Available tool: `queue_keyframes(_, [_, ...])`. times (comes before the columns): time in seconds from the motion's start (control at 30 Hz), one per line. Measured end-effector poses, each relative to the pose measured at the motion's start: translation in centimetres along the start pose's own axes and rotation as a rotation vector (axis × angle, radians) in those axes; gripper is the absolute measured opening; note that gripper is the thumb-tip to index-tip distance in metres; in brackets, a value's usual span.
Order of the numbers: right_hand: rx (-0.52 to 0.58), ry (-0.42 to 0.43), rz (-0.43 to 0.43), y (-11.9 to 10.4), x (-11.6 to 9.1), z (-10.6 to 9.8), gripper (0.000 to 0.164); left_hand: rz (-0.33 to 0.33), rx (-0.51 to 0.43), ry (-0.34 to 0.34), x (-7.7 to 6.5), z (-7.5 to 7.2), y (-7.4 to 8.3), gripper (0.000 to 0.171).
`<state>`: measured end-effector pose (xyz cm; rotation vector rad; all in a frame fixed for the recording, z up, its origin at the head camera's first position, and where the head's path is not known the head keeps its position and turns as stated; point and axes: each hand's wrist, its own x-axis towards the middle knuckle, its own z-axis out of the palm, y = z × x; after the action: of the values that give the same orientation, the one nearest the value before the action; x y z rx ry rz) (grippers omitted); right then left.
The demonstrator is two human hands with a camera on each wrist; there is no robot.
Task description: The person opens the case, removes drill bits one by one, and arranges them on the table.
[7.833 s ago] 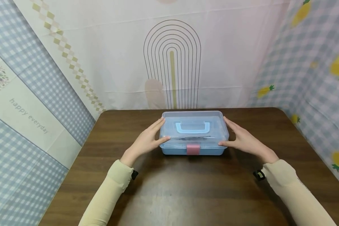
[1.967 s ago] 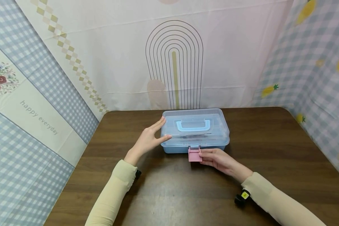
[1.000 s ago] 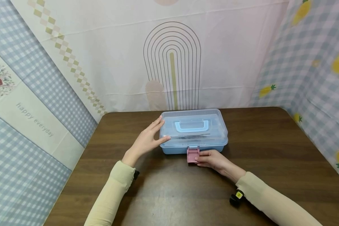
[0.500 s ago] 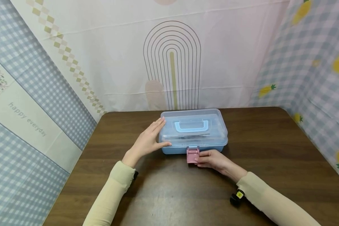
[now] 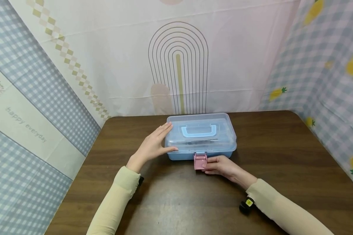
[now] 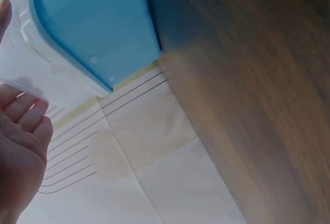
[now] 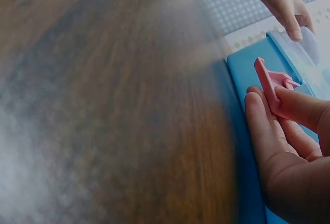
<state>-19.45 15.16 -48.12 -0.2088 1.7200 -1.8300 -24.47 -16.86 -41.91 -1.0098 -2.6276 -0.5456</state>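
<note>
A plastic storage box (image 5: 226, 138) with a translucent lid and pale blue base stands at the far side of the table, lid down. A light blue handle (image 5: 198, 133) lies flat on top. My left hand (image 5: 150, 147) rests on the lid's left end, fingers spread and fairly straight, thumb at the front rim. The pink latch (image 5: 200, 162) on the box front is swung out from the base. My right hand (image 5: 227, 169) pinches its right side between thumb and fingers, plain too in the right wrist view, where the latch (image 7: 265, 82) sticks out. Thin dark items show faintly beneath the lid.
The box stands near the back edge of the brown wooden table (image 5: 176, 199). Behind it hangs a white patterned cloth (image 5: 129, 65). Checked cloths flank the left (image 5: 32, 156) and right (image 5: 335, 107) sides.
From the lid's right end, my right hand has moved to the front latch, which has swung outward from lying flat. My left thumb has dropped slightly toward the front rim. The box has barely shifted.
</note>
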Motion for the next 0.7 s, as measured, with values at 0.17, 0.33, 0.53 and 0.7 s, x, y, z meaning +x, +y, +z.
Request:
queue_keyframes(0.17, [0.003, 0.0, 0.006, 0.1, -0.1, 0.1, 0.039, -0.04, -0.009, -0.028, 0.1, -0.3, 0.1, 0.095])
queue_keyframes(0.33, [-0.009, -0.007, 0.005, 0.2, -0.3, 0.1, 0.042, -0.08, -0.062, -0.064, 0.6, -1.2, 0.2, 0.093])
queue_keyframes(0.53, [-0.002, -0.031, -0.007, 0.3, -0.5, 0.3, 0.041, -0.123, -0.13, -0.076, 1.2, -2.4, 0.1, 0.088])
queue_keyframes(0.7, [-0.002, -0.038, 0.002, 0.4, -0.8, 0.4, 0.035, -0.16, -0.182, -0.049, 1.9, -3.0, 0.2, 0.082])
